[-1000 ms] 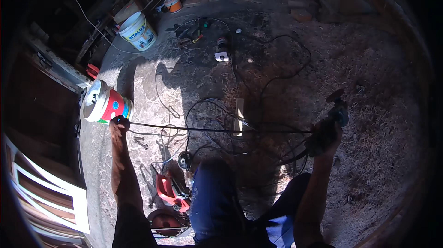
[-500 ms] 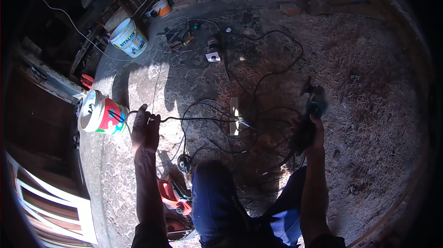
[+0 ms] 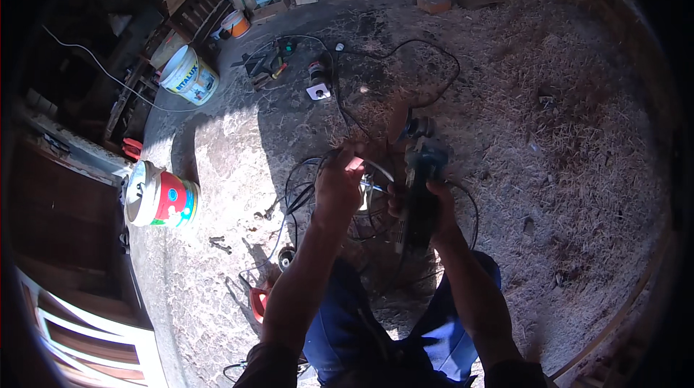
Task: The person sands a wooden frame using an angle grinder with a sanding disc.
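My right hand [image 3: 442, 218] is wrapped round a dark teal power tool that looks like an angle grinder [image 3: 423, 193], its head pointing away from me. A brownish disc-like part [image 3: 398, 122] shows at its far end, slightly blurred. Close on its left, my left hand [image 3: 338, 182] has its fingers bent round a cable [image 3: 379, 169], whose loop shines in the sunlight beside the fingertips. Below both hands, black cables [image 3: 298, 201] lie in loose coils on the floor. A pale strip of wood [image 3: 365, 204] is partly hidden behind the left hand.
A small router-like tool [image 3: 316, 84] stands ahead, beside scattered hand tools [image 3: 273, 69]. On the left are two white buckets, a near one [image 3: 170, 196] and a far one [image 3: 191, 77]. Wood shavings [image 3: 549, 171] cover the right floor. A red tool [image 3: 258, 303] lies by my left knee.
My left hand has moved right, from near the bucket to beside the grinder, and the stretched cable has gone slack. My right hand has brought the grinder left, toward the middle.
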### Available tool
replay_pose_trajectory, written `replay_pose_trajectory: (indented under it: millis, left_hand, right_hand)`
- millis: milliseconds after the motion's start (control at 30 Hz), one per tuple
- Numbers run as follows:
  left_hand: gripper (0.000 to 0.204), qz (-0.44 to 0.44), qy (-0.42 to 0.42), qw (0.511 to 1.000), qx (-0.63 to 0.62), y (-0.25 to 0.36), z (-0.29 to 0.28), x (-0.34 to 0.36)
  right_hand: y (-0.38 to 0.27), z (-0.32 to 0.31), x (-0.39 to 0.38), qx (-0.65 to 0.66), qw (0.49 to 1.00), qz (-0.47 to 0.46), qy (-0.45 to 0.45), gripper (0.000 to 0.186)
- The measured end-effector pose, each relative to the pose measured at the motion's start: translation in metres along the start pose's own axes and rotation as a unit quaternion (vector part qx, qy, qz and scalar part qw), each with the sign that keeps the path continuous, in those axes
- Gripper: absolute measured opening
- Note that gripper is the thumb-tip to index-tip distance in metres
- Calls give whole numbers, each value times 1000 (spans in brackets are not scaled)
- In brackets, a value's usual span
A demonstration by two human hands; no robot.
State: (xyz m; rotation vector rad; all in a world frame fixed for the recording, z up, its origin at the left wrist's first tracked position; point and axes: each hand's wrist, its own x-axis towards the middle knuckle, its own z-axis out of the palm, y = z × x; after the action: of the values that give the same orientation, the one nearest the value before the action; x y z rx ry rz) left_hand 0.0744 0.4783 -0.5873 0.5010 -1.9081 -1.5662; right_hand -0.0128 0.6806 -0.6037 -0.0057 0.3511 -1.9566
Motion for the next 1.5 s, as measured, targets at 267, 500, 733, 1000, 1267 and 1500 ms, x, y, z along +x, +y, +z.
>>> replay_pose_trajectory:
  millis: [267,500,733,1000,1267,1500]
  left_hand:
    - [33,-324,146,785,-508,-41,-294,21]
    - [28,-225,358,904,-68,-69,-534,-113]
    - [26,-162,467,823,-281,32,-525,-121]
    - [15,-227,122,892,-372,18,-146,-40]
    - [35,-47,-101,831,546,-191,-49,3]
    - [71,-151,-135,870,449,-241,-38,-34]
  right_hand:
    - [-48,-14,-26,-136,980,-92,113,49]
    - [-117,-50,-51,-165,949,-241,118,39]
    - [-145,-63,-72,-229,859,-373,266,42]
    - [-87,-27,-44,-126,951,-243,143,41]
    - [-47,5,-47,-75,974,-202,74,41]
    - [-57,0,-67,-50,972,-228,37,43]
